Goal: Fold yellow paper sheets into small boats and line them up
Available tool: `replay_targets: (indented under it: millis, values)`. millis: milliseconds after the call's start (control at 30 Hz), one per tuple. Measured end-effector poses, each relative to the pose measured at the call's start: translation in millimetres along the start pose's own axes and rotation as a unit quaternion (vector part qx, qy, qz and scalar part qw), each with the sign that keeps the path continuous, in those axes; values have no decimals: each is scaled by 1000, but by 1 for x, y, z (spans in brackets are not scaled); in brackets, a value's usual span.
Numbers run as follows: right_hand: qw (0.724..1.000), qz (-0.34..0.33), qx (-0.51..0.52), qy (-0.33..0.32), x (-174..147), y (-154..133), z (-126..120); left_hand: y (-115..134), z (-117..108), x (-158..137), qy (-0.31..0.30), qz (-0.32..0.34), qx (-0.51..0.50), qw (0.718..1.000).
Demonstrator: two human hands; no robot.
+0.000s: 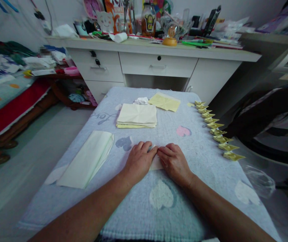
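Observation:
A small piece of pale paper (pixel 156 164) lies on the cloth-covered table, partly hidden beneath my two hands. My left hand (pixel 141 157) presses on its left side, thumb and fingers closed at the paper's upper edge. From the other side my right hand (pixel 174 160) pinches the same edge, its fingertips close to my left thumb. Beyond them sits a stack of creased cream paper squares (pixel 137 115). A folded white sheet (pixel 87 159) lies to the left. Along the right edge runs a row of several folded yellow paper boats (pixel 216 126).
Creased yellow sheets (pixel 165 102) and a crumpled white tissue (pixel 141 101) lie at the table's far end. Behind stands a white desk (pixel 159 64) crowded with jars and clutter. A bed (pixel 10 90) is at left, a washing machine (pixel 282 111) at right.

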State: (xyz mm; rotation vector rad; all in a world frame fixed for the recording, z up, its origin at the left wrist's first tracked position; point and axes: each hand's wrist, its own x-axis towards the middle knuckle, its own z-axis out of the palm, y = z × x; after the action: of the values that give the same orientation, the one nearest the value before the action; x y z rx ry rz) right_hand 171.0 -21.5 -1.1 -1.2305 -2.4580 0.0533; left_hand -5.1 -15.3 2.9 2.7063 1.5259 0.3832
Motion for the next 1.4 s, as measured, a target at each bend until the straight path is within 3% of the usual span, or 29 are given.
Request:
replay_targets:
  millis: [900, 1400]
  values:
    - [1000, -5, -2, -3, 0, 0, -1, 4, 2, -1, -1, 2, 32, 999]
    - [999, -33, -30, -5, -5, 2, -7, -5, 2, 0, 9, 0, -27, 1000]
